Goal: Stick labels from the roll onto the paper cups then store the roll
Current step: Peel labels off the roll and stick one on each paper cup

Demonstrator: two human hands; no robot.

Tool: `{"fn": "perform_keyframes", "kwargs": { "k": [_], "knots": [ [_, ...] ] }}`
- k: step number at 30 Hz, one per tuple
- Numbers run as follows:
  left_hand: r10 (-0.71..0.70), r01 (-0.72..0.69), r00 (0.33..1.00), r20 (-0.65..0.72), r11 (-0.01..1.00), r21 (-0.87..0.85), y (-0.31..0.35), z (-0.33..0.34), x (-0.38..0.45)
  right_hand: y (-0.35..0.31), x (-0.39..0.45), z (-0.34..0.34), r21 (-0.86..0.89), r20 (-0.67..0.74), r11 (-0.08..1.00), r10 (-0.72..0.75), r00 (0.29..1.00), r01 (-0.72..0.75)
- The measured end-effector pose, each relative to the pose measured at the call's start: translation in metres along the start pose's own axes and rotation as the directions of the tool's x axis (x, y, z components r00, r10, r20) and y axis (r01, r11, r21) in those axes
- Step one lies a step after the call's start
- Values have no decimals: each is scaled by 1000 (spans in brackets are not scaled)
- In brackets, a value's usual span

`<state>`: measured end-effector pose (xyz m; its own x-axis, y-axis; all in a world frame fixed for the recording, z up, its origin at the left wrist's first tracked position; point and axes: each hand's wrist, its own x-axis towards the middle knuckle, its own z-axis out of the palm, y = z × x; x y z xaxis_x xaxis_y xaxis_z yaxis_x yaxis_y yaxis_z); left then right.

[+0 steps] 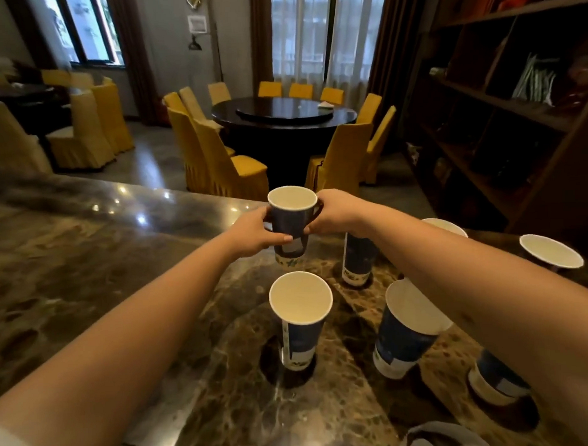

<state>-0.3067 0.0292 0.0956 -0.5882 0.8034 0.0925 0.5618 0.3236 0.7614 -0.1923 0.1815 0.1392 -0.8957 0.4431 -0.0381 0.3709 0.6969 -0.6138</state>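
— What are your hands on?
— Your left hand and right hand grip one blue paper cup from both sides, upright, open mouth up, above the marble counter.
— Other cups?
— One stands just in front of it, another leans to your right, and one is half hidden behind your right forearm.
— Beyond the counter?
— A round dark table ringed by yellow chairs.

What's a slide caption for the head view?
Both hands, left hand and right hand, hold a blue paper cup above the marble counter.
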Motion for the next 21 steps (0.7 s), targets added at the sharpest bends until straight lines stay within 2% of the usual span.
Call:
{"fn": "perform_keyframes", "kwargs": {
  "k": [2,6,12,16,19,21],
  "knots": [
    [-17,17,1000,-5,1000,26,-9,6,1,1,3,6,117,106,991,57,993,-69],
    [-78,78,997,-9,997,26,-26,21,1,0,5,15,171,221,967,148,964,-187],
    [-100,100,995,-1,995,-6,-31,30,-1,2,2,19,225,278,927,235,931,-301],
    [-109,109,993,47,994,-5,-34,27,-2,8,-2,14,183,235,939,247,940,-292],
    [-144,143,986,82,990,18,-35,20,-7,13,-11,4,153,192,961,199,961,-229],
    [-157,158,986,55,988,-1,-31,13,-16,13,-23,-5,141,178,974,150,973,-176]
  ]
}}
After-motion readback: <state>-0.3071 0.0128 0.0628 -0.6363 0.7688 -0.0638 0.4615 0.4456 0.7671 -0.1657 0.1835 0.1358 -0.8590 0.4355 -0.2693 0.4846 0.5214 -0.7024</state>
